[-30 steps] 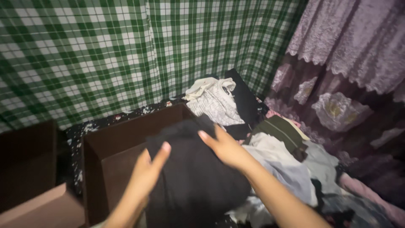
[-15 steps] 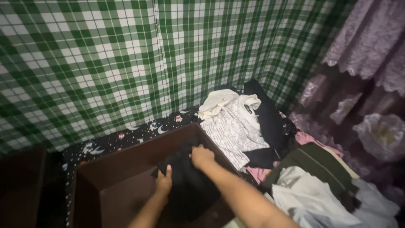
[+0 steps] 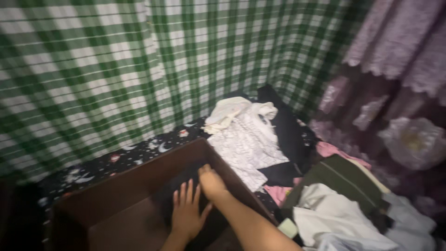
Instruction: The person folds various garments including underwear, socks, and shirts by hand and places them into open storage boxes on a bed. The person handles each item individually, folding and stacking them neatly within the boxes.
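Packing progress: dark garment (image 3: 186, 183) already lies inside the brown box (image 3: 139, 186), against its right wall; heaped clothes (image 3: 251, 139) to the right remain outside.
Left hand (image 3: 186, 214): fingers spread, flat on the garment, gripping nothing.
Right hand (image 3: 211, 182): fingers curled, pressing the garment's far edge down.

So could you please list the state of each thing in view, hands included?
Left hand: open, flat on the black garment.
Right hand: curled, pressing the garment.
Black garment: inside the brown box.
Brown box: open-topped.
White patterned garment: crumpled on the pile.
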